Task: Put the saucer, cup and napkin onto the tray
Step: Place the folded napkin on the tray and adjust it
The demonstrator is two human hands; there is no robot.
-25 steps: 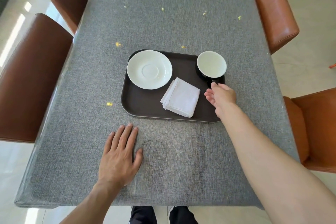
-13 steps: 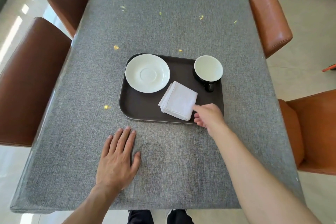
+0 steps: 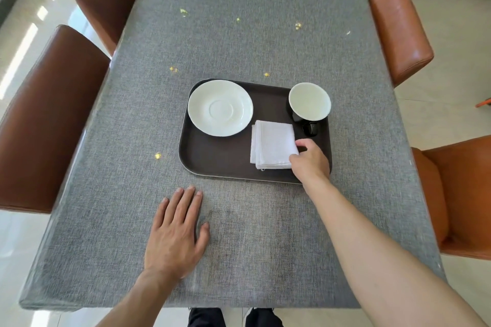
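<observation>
My right hand (image 3: 309,160) has thumb and fingers pinched on the napkin's (image 3: 272,147) right edge, napkin lying flat on the tray (image 3: 212,164), front-right area. Risk: if I tug it w/o lifting, the folds could splay, or my knuckles could knock the cup (image 3: 309,103) just behind, handle toward me. Napkin looks white, folded square, layers a bit offset at the left. Saucer (image 3: 220,107) sits back-left on the tray. Left hand (image 3: 175,236) flat, fingers spread, on the worktop (image 3: 265,233), holding nothing.
</observation>
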